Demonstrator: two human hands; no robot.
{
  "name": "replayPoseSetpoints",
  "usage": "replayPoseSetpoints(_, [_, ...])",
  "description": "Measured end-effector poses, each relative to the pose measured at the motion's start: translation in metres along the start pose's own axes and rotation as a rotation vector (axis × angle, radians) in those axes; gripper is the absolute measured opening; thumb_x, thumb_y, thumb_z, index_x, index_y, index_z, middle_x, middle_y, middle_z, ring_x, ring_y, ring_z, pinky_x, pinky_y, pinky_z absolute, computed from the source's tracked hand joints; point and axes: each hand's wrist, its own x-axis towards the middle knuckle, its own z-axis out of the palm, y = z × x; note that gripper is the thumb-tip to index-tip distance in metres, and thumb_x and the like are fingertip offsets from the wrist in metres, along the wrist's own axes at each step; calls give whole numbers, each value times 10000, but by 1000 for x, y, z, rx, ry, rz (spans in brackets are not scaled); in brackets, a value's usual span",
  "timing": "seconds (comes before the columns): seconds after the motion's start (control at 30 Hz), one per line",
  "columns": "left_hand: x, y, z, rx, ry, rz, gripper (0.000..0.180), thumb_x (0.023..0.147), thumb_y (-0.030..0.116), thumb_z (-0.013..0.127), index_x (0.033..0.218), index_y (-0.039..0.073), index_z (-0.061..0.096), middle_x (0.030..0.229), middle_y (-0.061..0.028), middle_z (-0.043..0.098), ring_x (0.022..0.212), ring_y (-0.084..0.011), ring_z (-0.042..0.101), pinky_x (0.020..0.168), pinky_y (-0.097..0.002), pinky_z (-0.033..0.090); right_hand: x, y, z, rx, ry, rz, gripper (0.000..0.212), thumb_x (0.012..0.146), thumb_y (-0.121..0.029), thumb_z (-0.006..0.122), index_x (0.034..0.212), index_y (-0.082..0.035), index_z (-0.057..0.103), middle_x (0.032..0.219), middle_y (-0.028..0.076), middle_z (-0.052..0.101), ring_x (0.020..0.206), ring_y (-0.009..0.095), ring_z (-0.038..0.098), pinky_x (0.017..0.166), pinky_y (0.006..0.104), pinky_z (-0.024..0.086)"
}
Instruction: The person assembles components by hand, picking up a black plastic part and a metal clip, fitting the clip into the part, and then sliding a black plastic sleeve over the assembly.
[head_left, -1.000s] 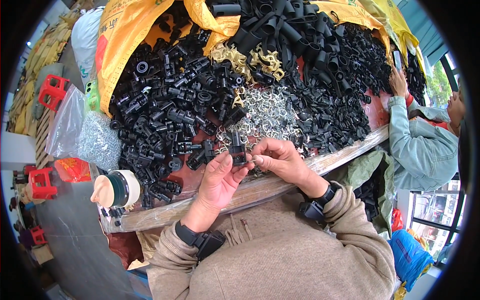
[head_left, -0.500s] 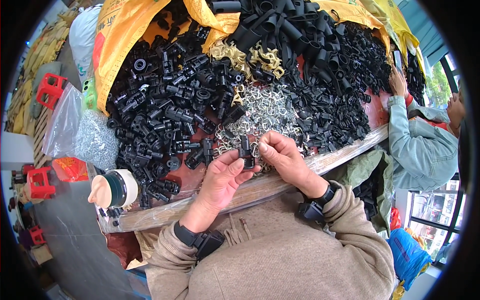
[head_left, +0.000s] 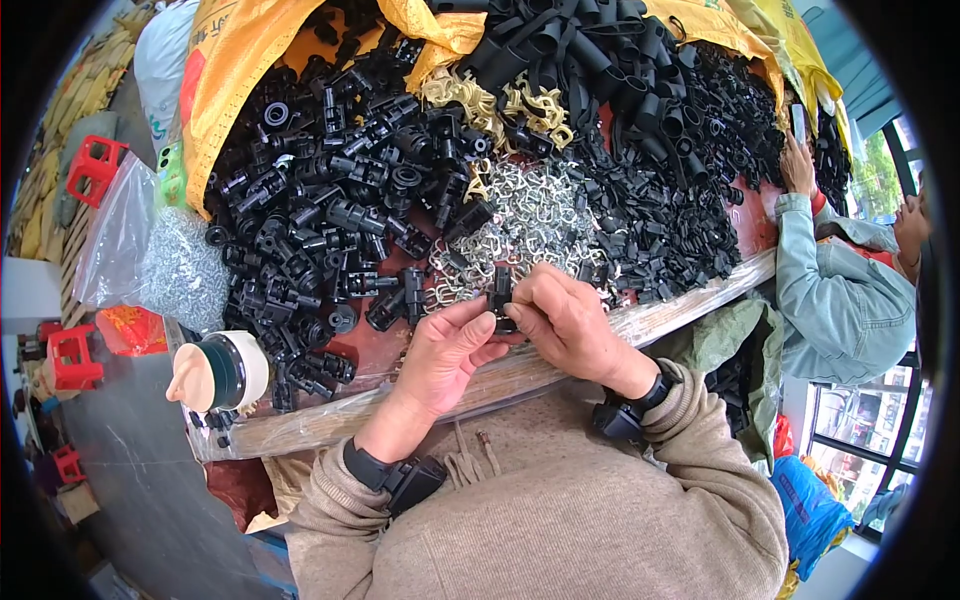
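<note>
Black part (head_left: 502,284) partly hidden by fingers (head_left: 477,331); co-worker (head_left: 848,290) cut off by right rim

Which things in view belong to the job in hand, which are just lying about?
Apparently in the job:
- black plastic fitting in the left hand, right hand at it
- heaped black fittings
- curved pale clips

Apparently lying about:
- red plastic stools
- cream-and-green container
- blue sack

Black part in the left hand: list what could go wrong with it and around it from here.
The black part, pinched by the left hand's fingertips, might slip and drop among the silvery clips just beyond. The dark-green-banded container near the table's left corner could perhaps get knocked off.
</note>
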Motion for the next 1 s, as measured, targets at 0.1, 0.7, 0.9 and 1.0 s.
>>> replayPoseSetpoints(0.1, [1, 0, 1, 6, 11, 6, 259, 826, 135, 543, 1042, -7, 527, 918, -95, 606, 805, -188, 609, 692, -242, 516, 0, -4, -3, -169, -39, -36, 125, 721, -14, 591, 722, -30, 468, 636, 79, 445, 541, 228, 461, 473, 300, 360])
replayPoseSetpoints(0.7, [-8, 9, 0, 128, 59, 70, 261, 814, 85, 543, 1052, -20, 533, 920, -94, 602, 782, -166, 605, 677, -221, 497, 7, 10, -18, 27, -159, 46, 95, 738, -81, 595, 754, -35, 514, 668, 75, 473, 582, 218, 507, 505, 322, 408])
replayPoseSetpoints(0.9, [-10, 8, -2, 153, 65, 98, 254, 808, 86, 548, 1034, -31, 535, 910, -106, 604, 773, -172, 608, 664, -222, 499, 47, 58, -62, -452, -83, -9, 86, 741, -86, 580, 799, -39, 538, 715, 100, 508, 629, 259, 537, 536, 338, 428])
replayPoseSetpoints(1.0, [-10, 6, -1, 170, 35, 93, 252, 804, 86, 549, 1025, -35, 535, 910, -109, 603, 768, -174, 607, 661, -225, 500, 65, 77, -69, -609, 123, -51, 97, 735, -111, 568, 794, -45, 527, 757, 112, 507, 666, 287, 548, 546, 356, 440])
